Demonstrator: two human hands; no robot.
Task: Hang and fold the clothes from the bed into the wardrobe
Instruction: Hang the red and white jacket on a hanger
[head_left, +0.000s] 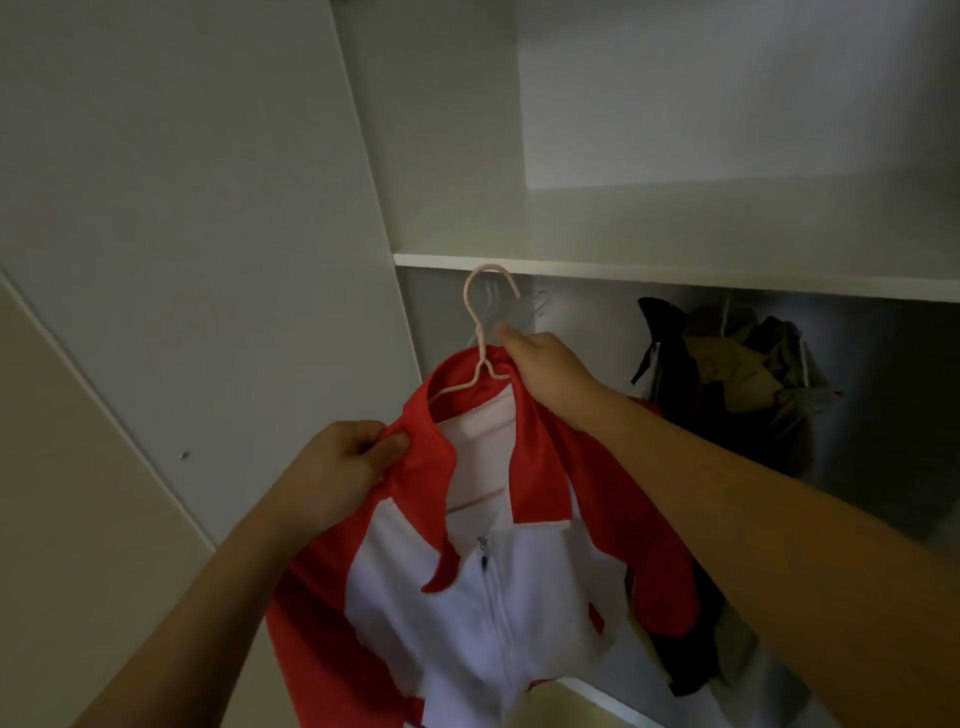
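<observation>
red and white jacket going up on a pink hanger at the wardrobe

the wardrobe (457, 156) is standing open in front, white inside. the upper compartment above the shelf (675, 278) is looking bare from here, just white walls and a lit patch at the back. the lower compartment under that shelf is holding a bunch of dark clothes (737, 364) hanging at the right, black and brownish stuff, too dim to tell the pieces apart. more dark fabric is hanging down lower on the right behind the forearm.

the jacket (467, 597) is sitting on a pale pink hanger (485, 332), out in front of the lower compartment, left of the dark clothes. it's red on collar and sleeves, white on the chest, with a zip running down the middle. the hook of the hanger is poking up so it overlaps the shelf's front edge; can't tell if it's touching. some grey hooks are showing just behind it.

the right hand (545, 369) is gripping the collar right at the hanger's neck, fingers curled round. the left hand (345, 467) is pinching the left collar flap between thumb and fingers.

no writing or logo readable anywhere.

room-wise, the open door panel (182, 234) is close on the left, and there's a free gap between the jacket and the dark clothes.
</observation>
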